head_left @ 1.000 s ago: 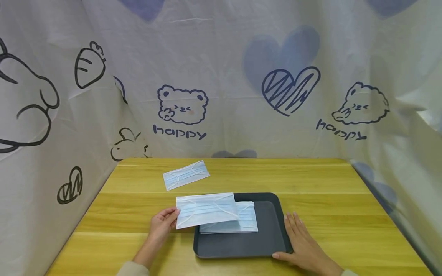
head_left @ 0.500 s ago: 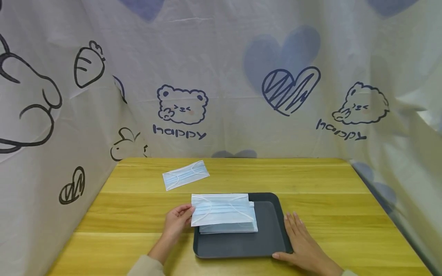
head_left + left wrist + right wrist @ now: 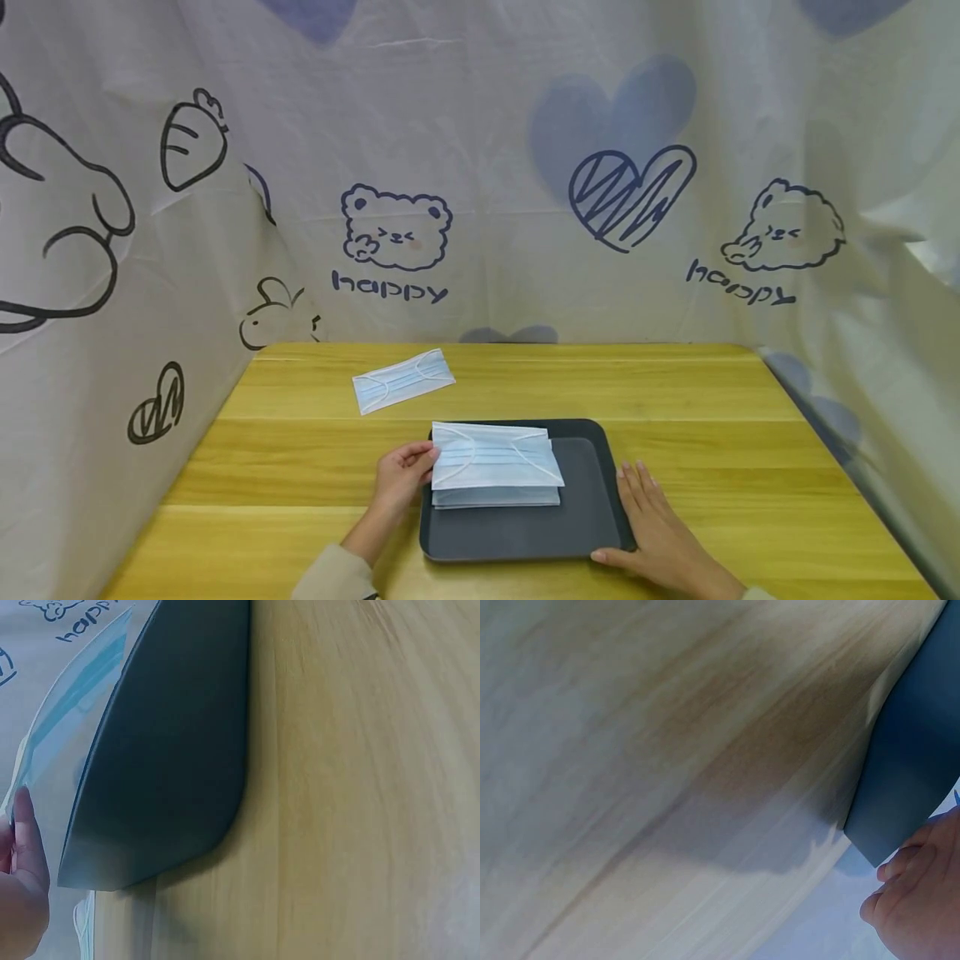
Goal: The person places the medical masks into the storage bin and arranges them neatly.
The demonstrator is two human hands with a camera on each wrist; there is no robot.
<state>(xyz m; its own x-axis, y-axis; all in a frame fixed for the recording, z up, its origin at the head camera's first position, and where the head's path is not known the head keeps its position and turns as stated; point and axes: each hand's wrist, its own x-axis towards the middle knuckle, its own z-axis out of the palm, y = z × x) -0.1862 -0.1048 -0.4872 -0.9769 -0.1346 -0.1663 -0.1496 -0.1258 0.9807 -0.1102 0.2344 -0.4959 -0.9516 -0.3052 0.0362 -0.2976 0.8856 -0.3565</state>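
A light blue face mask [image 3: 495,456] with white ear loops is pinched at its left end by my left hand [image 3: 402,477]. That mask overlaps a small stack of similar masks [image 3: 495,497] lying in the left part of a dark grey tray [image 3: 517,542]. In the left wrist view, the held mask [image 3: 71,694] shows beyond the tray's side wall [image 3: 165,735], with thumb and fingers at its near end. My right hand [image 3: 663,537] lies against the tray's right side, fingers straight and thumb at the near right corner.
Another face mask [image 3: 404,382] lies slightly turned on the wooden table [image 3: 712,433], behind and left of the tray. White cloth with printed drawings [image 3: 487,167] encloses the table at the back and both sides.
My left hand has carried the pinched mask rightward, from partly beyond the tray's left edge to over the stack. The right hand, tray and far mask have kept their places.
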